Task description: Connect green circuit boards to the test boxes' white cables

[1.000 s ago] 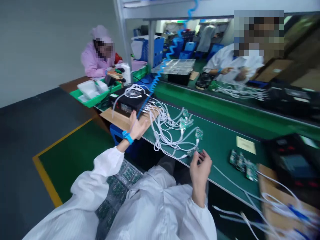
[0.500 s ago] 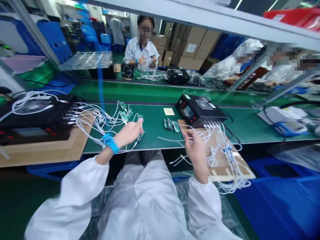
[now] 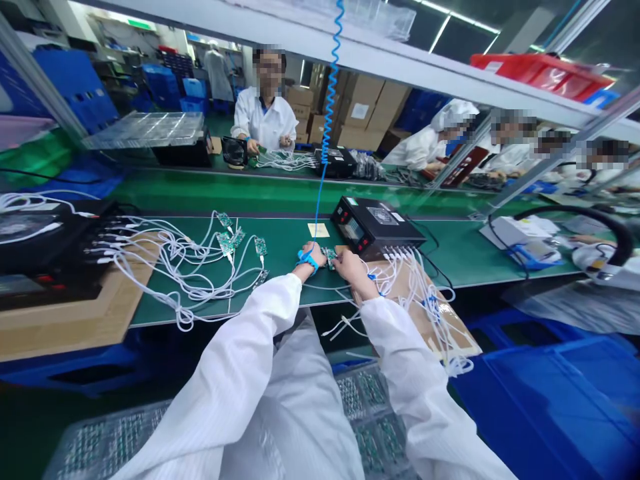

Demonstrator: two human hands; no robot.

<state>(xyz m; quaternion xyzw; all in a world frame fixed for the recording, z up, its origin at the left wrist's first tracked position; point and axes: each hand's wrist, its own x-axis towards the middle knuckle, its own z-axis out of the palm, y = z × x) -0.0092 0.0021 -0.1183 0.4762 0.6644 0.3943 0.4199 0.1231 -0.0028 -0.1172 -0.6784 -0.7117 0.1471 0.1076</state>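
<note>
My left hand [image 3: 314, 255], with a blue wrist strap [image 3: 307, 261], has its fingers closed at the left side of a small green circuit board [image 3: 329, 256]. From the right, my right hand [image 3: 351, 268] meets it in a pinch, fingertips at the board's right edge; what the pinch holds is hidden. The other boards of that group are covered by my hands. Left of them, several green boards [image 3: 223, 241] lie plugged onto white cables [image 3: 170, 267]. One such board [image 3: 261, 246] sits apart with its plug at the lower edge.
A black box with a display [image 3: 377, 225] stands behind my right hand, its white cables hanging over a cardboard sheet [image 3: 440, 320]. Another black box [image 3: 45, 260] is at left. A coiled blue cord [image 3: 330, 87] hangs ahead. Trays of boards [image 3: 373, 413] lie below; co-workers sit opposite.
My left hand has left the cabled boards and moved right to the loose group. My right hand has moved left and forward from the cables to meet it. The view has shifted.
</note>
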